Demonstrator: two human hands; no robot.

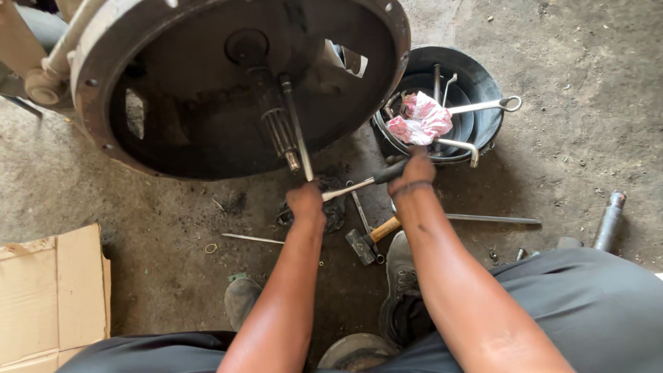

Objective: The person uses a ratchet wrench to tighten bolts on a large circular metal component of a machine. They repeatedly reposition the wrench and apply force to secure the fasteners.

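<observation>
While the person sits low over a dirt floor, both hands work just below a big round housing.

Left hand: the left hand (306, 200) is closed around the lower end of a thin metal rod (295, 128), which leans up into the housing beside the shaft.

Right hand: the right hand (414, 169) is closed around the dark handle of a screwdriver (359, 183); its shank points left, and the tip reaches the left hand.

Housing: the round, rusty metal housing (207, 145) stands on edge, open face toward the camera, with bolt holes around its rim.

Shaft: a grooved shaft (276, 121) sticks out of the middle of the housing, ending just above the left hand.

Bucket: a black bucket (483, 83) stands just beyond the right hand, with wrenches and a pink and white rag (420, 119) in it.

Floor: a hammer (369, 238) with a wooden handle lies between the forearms; a long steel bar (494, 220) lies to its right, and a metal cylinder (610, 220) farther right.

Cardboard: a flattened box (48, 297) lies at the lower left.

Shoes: two dusty shoes (400, 276) rest on the floor under the arms.
</observation>
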